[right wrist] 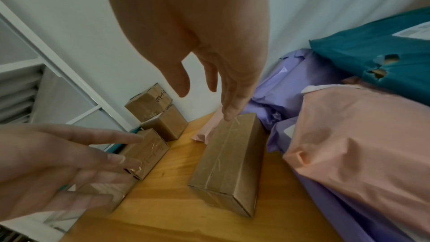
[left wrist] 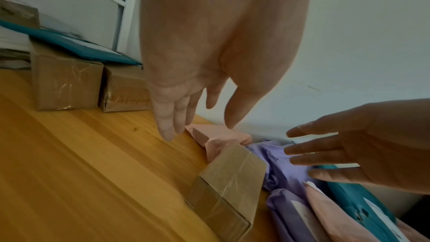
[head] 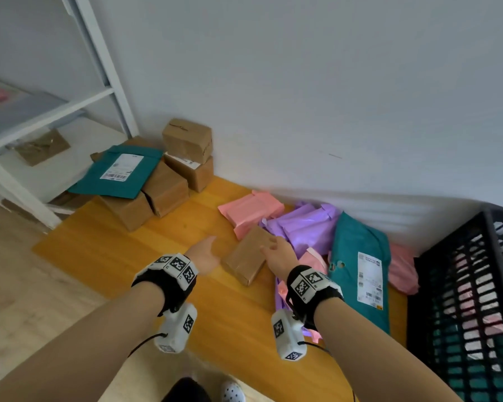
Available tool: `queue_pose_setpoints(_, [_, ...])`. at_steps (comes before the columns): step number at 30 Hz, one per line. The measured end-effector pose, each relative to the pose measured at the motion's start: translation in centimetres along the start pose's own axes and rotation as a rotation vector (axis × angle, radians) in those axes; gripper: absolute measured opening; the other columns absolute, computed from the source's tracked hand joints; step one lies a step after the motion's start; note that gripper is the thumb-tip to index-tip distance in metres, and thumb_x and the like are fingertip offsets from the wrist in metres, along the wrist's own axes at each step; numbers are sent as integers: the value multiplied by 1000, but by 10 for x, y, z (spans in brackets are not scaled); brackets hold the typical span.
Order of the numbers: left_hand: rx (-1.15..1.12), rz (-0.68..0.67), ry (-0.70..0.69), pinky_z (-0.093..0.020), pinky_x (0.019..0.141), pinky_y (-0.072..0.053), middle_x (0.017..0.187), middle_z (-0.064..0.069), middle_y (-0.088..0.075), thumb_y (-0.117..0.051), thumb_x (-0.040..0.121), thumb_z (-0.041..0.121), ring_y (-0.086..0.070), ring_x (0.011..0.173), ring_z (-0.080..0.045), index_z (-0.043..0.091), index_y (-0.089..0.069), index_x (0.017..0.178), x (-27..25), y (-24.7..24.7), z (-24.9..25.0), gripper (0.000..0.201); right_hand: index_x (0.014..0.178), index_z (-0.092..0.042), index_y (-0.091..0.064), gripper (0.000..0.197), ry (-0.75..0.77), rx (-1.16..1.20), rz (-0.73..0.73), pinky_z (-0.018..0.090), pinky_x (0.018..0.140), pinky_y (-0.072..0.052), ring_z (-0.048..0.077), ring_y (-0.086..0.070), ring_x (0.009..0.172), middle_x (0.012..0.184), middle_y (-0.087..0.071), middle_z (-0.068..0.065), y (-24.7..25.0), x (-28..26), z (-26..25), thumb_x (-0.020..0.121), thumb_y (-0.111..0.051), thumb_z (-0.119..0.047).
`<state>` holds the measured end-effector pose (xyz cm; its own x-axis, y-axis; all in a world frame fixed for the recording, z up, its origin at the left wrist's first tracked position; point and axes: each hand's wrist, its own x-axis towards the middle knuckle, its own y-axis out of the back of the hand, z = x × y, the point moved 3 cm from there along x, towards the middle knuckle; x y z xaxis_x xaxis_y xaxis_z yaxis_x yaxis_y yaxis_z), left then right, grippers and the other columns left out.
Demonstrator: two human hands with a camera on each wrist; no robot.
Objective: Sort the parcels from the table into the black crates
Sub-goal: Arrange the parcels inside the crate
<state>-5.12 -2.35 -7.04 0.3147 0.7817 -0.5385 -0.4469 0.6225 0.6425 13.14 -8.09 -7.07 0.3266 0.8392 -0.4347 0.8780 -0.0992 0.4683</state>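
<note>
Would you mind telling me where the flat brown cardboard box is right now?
In the head view the flat brown cardboard box lies mid-table between the left hand and right hand, against the pink mailer and purple mailers.

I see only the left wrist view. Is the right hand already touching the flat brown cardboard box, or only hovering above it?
Observer: In the right wrist view, one fingertip of the right hand appears to touch the far end of the flat brown cardboard box. The fingers are straight and grip nothing.
Operator: Thank you. Where is the black crate? I cannot find it.
Observer: The head view shows a black plastic lattice crate at the right end of the wooden table, just beyond the teal plastic mailer bag.
Operator: Is the crate empty?
Observer: No. In the head view, pink parcels show through its lattice wall.
</note>
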Motion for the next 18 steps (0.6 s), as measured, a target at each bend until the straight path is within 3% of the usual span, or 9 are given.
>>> queue_pose_setpoints(6, [-22, -68, 22, -27, 95, -39, 155, -10, -23, -48, 95, 9, -39, 133, -26, 15, -13, 151, 54, 16, -9, 67, 135, -8, -45, 43, -79, 9, 23, 31, 98, -41, 28, -52, 120, 131, -54, 13, -17, 41, -5, 93, -53, -14])
queue_pose_setpoints(10, [-51, -136, 32, -32, 93, -46, 148, -14, -34, -48, 96, 12, -52, 114, -25, 15, -15, 151, 90, 30, -10, 65, 133, -9, -46, 40, -145, 37, 69, 31, 97, -42, 27, -54, 117, 127, -56, 12, -28, 65, -14, 94, -52, -17])
queue_pose_setpoints(13, [-63, -147, 34, -34, 97, -44, 147, -14, -36, -48, 95, 11, -48, 124, -29, 12, -21, 150, 117, 41, -10, 61, 133, -11, -46, 43, -194, 41, 90, 35, 101, -43, 28, -54, 117, 127, -57, 11, -37, 86, -21, 92, -54, -21])
queue_pose_setpoints(16, [-155, -178, 85, -38, 97, -46, 141, -17, -43, -51, 94, 10, -50, 122, -33, 11, -28, 146, 141, 44, -12, 57, 128, -15, -50, 45, -239, 20, 128, 41, 99, -45, 27, -57, 111, 119, -60, 8, -49, 106, -22, 86, -58, -31])
queue_pose_setpoints(18, [-227, -203, 130, -43, 103, -43, 137, -19, -47, -53, 93, 10, -49, 124, -33, 10, -30, 145, 157, 42, -15, 57, 120, -15, -52, 43, -275, 24, 143, 35, 92, -46, 26, -59, 103, 106, -62, 3, -54, 116, -22, 81, -59, -31])
